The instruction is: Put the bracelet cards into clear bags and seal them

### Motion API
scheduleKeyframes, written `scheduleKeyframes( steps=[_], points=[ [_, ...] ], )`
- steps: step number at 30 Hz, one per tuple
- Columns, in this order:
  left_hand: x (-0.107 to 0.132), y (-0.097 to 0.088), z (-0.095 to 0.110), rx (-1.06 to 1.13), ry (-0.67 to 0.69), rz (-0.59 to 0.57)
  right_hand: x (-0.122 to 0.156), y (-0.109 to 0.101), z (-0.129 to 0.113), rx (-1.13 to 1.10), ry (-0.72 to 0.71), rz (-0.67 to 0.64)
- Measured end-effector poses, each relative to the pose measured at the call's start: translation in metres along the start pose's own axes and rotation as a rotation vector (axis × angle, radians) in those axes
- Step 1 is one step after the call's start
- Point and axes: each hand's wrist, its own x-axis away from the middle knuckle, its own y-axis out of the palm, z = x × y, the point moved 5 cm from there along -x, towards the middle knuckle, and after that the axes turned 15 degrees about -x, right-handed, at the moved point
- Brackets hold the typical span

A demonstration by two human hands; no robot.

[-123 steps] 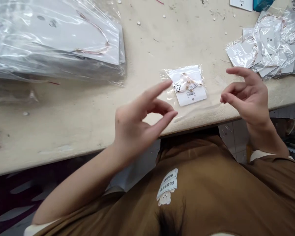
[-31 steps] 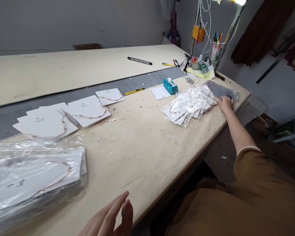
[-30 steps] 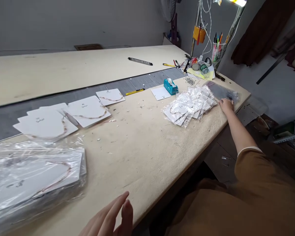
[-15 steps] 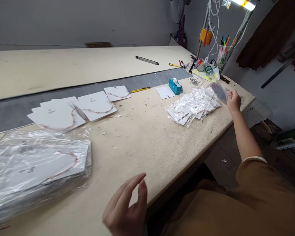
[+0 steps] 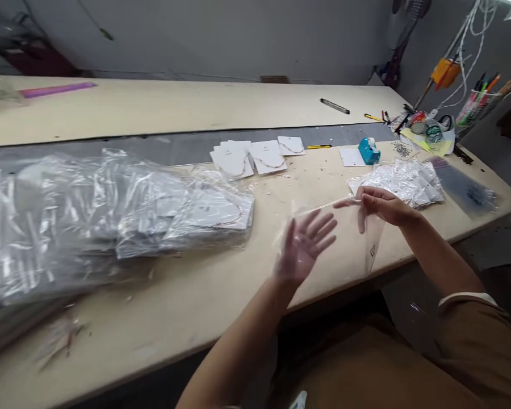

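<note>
Before the grey wall, my cream table bears a plastic-wrapped bundle on the left and a smaller heap of packets on the right. Between them I hold 1 clear bag, so thin it could slip or crumple should my pinch slacken: my right hand nips its upper edge, while my left hand, seen through it, spreads its fingers wide, gripping nothing.

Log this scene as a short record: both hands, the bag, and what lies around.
Right hand: pinching a clear bag by its upper edge
Left hand: open, fingers spread, seen through the clear bag
Bag print: small dark mark
Beyond right hand: pile of bagged cards, blue tape dispenser
Left side: large plastic-wrapped bundle
Farther back: white cards, yellow cutter
</note>
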Motion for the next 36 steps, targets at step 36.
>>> scheduleKeyframes(
  steps=[36],
  points=[
    [-0.011,-0.01,-0.023,-2.319,0.846,-0.341,-0.338,-0.05,0.048,1.408,0.195,0.183]
  ],
)
